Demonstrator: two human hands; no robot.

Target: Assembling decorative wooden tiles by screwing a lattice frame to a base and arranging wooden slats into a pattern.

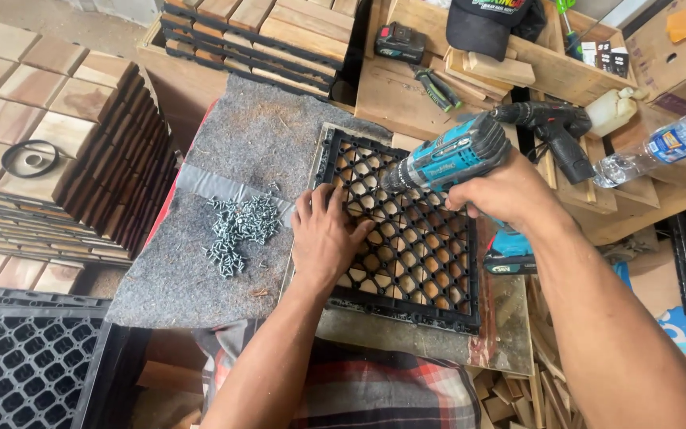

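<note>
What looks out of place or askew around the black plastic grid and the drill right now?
Nothing looks damaged. The black plastic lattice grid lies flat under the left hand, and the right hand holds the teal cordless drill angled onto it. The silver screws lie in a loose pile on the grey felt mat, uncontained.

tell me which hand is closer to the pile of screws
Left. The left hand lies flat on the black grid, just right of the screws; the right hand, gripping the drill, is farther right.

Bare forearms, left hand point(323, 238), right hand point(506, 195) — no sleeves; red-black plaid garment point(375, 389) below
</note>
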